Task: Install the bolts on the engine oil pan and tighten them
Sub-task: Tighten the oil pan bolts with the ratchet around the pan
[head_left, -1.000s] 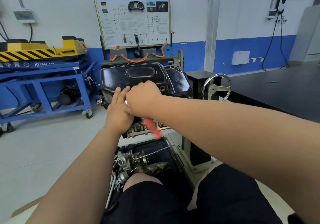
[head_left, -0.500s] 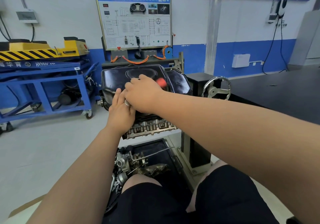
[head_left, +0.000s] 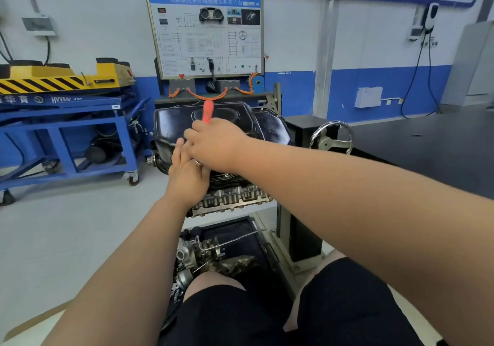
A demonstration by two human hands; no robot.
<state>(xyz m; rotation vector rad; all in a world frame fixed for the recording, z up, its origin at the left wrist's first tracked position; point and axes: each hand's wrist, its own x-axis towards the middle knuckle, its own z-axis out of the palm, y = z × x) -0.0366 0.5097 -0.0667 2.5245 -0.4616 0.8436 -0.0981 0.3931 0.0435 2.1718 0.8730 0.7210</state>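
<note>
red handle [head_left: 208, 111] swung upright | right hand [head_left: 215, 143] grips it | left hand [head_left: 187, 177] flat against oil pan [head_left: 171, 123] | blue cart [head_left: 88, 110] left

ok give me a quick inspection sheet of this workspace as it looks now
surface: black tray under the engine, holding loose parts
job's things: oil pan sits on the engine block; red-handled tool points up over the pan; bolts hidden by the hands
clutter: metal engine parts in the tray
hands: right hand grips the red-handled tool; left hand, fingers straight, rests at the pan's near edge
cables: orange cables below the training board; black cables on the wall
surroundings: blue cart, handwheel
</note>
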